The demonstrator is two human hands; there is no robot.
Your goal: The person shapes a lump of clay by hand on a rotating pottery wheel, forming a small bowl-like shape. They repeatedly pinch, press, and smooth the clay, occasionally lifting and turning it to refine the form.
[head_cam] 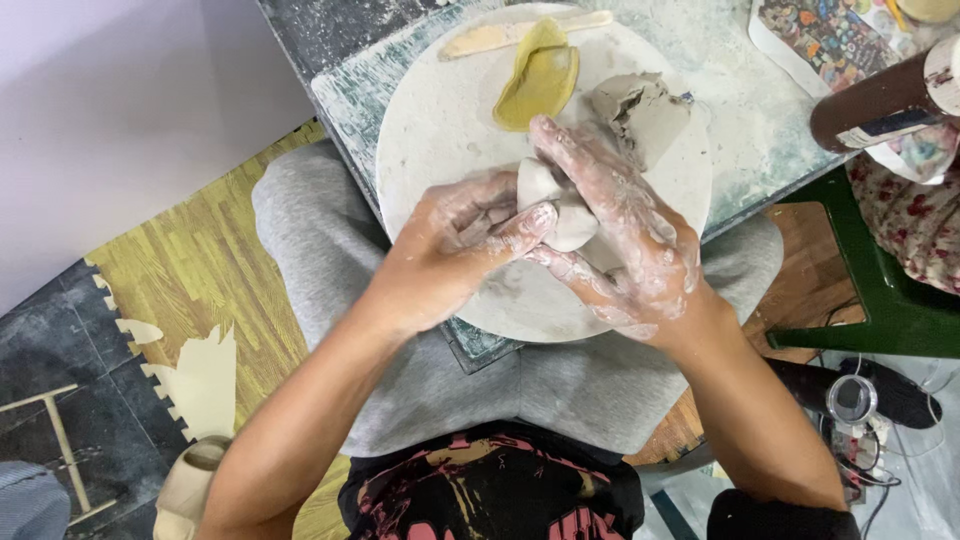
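Nearest lie the person's grey-trousered knees point(330, 240), under a round white board point(430, 130). On that board the left hand point(455, 250) and right hand point(625, 235) both curl tight round a pale clay lump point(560, 210); it is largely hidden, so its long axis cannot be told. Just beyond sit a grey clay block point(645, 110), a yellow sponge point(540, 80) and a flat wooden stick point(500, 38)

A pale grey, smooth, moist-looking clay lump point(560, 215) is seen near the middle of the round white board point(440, 120), slightly toward 5 o'clock. Only its rounded top and edge are shown; the rest is covered.
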